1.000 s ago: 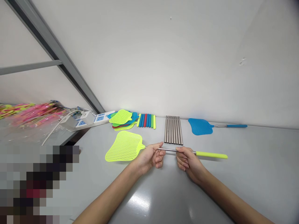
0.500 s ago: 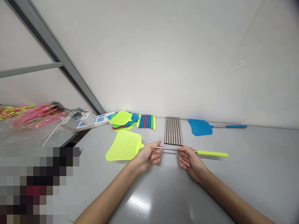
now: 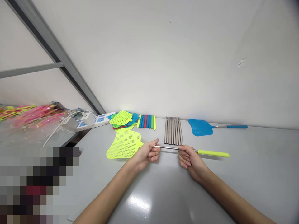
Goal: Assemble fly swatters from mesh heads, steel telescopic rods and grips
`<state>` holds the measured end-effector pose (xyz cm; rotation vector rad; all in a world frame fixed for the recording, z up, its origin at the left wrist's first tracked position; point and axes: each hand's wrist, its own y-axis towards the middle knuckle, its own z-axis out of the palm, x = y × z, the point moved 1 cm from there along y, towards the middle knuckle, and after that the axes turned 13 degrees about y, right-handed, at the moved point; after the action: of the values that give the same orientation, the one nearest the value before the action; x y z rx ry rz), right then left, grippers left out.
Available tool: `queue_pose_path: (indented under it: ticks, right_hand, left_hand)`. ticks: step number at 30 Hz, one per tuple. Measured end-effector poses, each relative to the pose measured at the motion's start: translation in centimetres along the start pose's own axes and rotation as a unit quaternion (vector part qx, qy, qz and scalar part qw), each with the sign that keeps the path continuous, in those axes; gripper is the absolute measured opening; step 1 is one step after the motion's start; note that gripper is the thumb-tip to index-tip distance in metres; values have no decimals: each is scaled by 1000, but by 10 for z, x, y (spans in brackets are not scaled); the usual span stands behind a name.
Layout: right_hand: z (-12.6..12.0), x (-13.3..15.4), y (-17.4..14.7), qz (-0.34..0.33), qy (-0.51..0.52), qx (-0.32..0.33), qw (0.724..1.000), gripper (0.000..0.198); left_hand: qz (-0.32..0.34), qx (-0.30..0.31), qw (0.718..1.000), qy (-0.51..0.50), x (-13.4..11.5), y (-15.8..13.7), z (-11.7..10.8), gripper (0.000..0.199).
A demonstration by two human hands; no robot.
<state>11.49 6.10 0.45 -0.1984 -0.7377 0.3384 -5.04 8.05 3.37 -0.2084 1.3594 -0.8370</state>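
A yellow-green fly swatter [image 3: 125,143] with a metal rod and a yellow-green grip is held level above the table, its perforated head to the left. My left hand [image 3: 148,154] is closed on the rod near the head. Farther right, my right hand [image 3: 189,158] grips the rod beside the handle end. Bare metal shows between the two hands. Just beyond them lies a row of metal tubes [image 3: 173,131]. A blue fly swatter [image 3: 201,127] lies on the table at the right, its rod and blue handle pointing right.
Loose swatter heads [image 3: 121,119] are piled near the wall, beside a row of coloured handles [image 3: 146,122]. A white power strip [image 3: 99,119] with plugged-in adapters sits at the left, near plastic bags of colourful pieces [image 3: 42,115]. The grey table [image 3: 257,168] meets the wall behind.
My left hand has shifted slightly left and up along with the swatter head. My right hand has edged a little right, so slightly more rod shows between the hands.
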Motion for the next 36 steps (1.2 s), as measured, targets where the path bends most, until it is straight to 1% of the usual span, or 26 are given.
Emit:
queue_pose_path:
  ticks: [5, 9, 13, 17, 24, 29, 36]
  right_hand:
    - [-1, -1, 1, -1, 3, 2, 1000, 39]
    - [-4, -2, 1, 5, 9, 16, 1000, 38]
    - [-6, -2, 0, 19, 15, 37, 999, 39]
    - [-4, -4, -2, 30, 13, 53, 998, 40]
    - [6, -23, -10, 59, -8, 77, 995, 42]
    - [4, -23, -9, 72, -5, 86, 994, 42]
    - [4, -19, -7, 93, 15, 79, 992, 42]
  left_hand:
    - [3, 10, 1000, -13, 0, 0, -2, 43]
    - [6, 12, 1000, -25, 6, 4, 0, 44]
    - [25, 24, 999, -37, 16, 8, 8, 47]
    - [56, 51, 997, -31, 22, 8, 19, 46]
    - [63, 98, 993, 12, 31, 7, 33, 46]
    - [108, 92, 990, 4, 35, 11, 35, 46]
    - [126, 82, 988, -14, 36, 17, 33, 46]
